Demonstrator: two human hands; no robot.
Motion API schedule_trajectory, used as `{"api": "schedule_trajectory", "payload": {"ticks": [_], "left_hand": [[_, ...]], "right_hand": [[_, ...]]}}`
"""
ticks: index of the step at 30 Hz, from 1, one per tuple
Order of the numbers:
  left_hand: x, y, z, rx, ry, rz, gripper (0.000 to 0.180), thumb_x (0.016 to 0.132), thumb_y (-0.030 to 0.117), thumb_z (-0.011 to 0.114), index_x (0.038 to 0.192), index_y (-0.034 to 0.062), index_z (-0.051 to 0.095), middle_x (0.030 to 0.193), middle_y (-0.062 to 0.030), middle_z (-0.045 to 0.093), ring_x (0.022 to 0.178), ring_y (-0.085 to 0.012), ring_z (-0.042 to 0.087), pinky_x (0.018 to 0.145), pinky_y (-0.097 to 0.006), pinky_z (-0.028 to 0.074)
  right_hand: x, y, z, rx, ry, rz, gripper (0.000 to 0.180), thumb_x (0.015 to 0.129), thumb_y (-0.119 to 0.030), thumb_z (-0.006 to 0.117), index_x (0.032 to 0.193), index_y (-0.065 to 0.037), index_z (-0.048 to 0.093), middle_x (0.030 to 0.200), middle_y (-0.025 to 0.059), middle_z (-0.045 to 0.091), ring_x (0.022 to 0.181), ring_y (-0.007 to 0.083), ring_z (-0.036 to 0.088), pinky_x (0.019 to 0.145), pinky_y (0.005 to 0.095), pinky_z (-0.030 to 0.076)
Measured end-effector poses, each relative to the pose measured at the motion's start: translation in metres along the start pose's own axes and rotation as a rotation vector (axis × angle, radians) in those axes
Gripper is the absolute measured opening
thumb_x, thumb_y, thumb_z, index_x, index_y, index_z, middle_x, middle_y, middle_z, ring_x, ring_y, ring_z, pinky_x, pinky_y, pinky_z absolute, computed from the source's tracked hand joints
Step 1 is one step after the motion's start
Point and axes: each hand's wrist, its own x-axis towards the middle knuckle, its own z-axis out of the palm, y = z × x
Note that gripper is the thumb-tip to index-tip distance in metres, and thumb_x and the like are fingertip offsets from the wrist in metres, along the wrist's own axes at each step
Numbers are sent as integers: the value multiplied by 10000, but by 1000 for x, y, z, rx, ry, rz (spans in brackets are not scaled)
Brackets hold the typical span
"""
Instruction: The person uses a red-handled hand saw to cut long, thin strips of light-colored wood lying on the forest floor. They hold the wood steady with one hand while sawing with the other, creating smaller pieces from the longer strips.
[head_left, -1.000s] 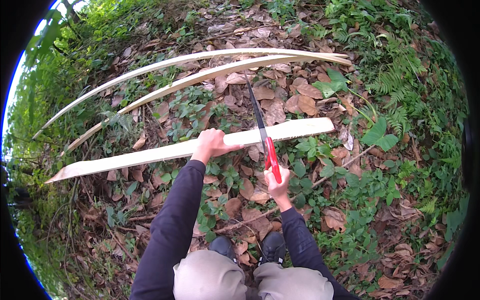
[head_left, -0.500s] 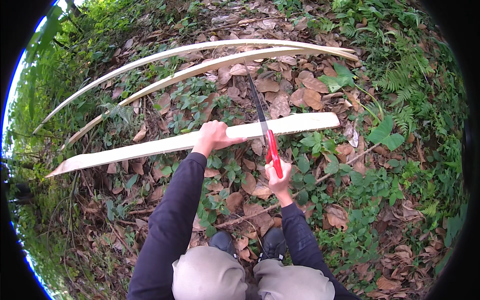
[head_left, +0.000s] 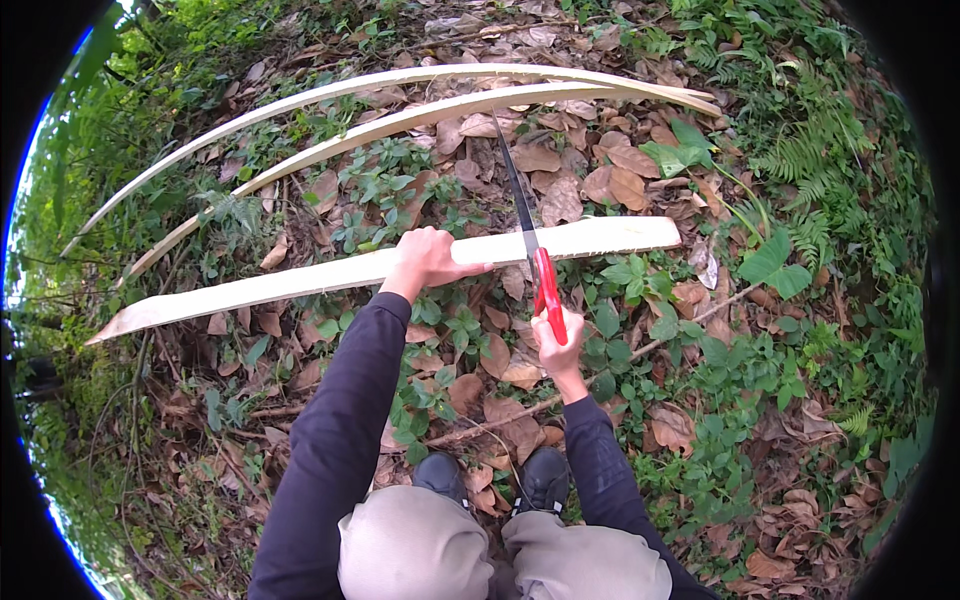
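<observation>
A long pale wooden plank [head_left: 590, 238] lies slanting across the ground in front of me, its pointed left end darker. My left hand [head_left: 425, 258] is closed over it near the middle, thumb stretched along the wood toward the right. Closed round the red handle of a handsaw [head_left: 519, 195] is my right hand [head_left: 557, 340], just on the near side of the plank. The dark, narrow blade crosses the plank to the right of my left hand and points away from me. Whether the teeth have cut into the wood cannot be made out.
Beyond the plank lie two long, thin wooden strips [head_left: 400, 118], meeting at their right ends. Dry brown leaves [head_left: 625, 187], low green plants [head_left: 385, 190] and a thin fallen branch [head_left: 650, 352] cover the ground. My shoes [head_left: 543, 478] and bent knees are close below.
The whole scene sits slightly higher in the picture. Both hands keep their grips, and the saw crosses the plank at nearly the same place.
</observation>
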Motion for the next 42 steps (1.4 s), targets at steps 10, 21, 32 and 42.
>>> {"api": "schedule_trajectory", "payload": {"ticks": [10, 21, 32, 42], "left_hand": [[9, 0, 2, -35, -125, -58, 1002, 669, 932, 549, 746, -51, 731, 764, -230, 713, 773, -371, 723, 751, -453, 569], [7, -3, 6, -7, -100, -55, 1001, 666, 935, 549, 730, -49, 723, 776, -228, 715, 789, -363, 724, 756, -444, 567], [2, 0, 6, -12, -38, -46, 995, 665, 938, 545, 674, -43, 711, 734, -226, 707, 748, -363, 722, 723, -439, 567], [-1, -10, 9, 9, 27, -14, 1010, 656, 951, 530, 705, -39, 725, 713, -211, 705, 713, -355, 722, 699, -432, 574]], "right_hand": [[-8, -6, -1, 87, 2, 109, 207, 855, 7, 570, 662, -31, 506, 532, -17, 494, 444, 56, 444, 429, 233, 319], [-107, -75, -45, -57, -50, 240, 223, 813, -15, 616, 625, -15, 495, 519, 23, 469, 450, 117, 447, 475, 299, 357], [-222, -154, -106, -72, -89, 330, 253, 775, 36, 610, 586, -24, 453, 522, 28, 471, 454, 124, 464, 486, 304, 399], [-201, -194, -127, 264, 24, 141, 258, 764, -22, 600, 550, 11, 461, 528, 55, 510, 449, 150, 476, 485, 295, 421]]}}
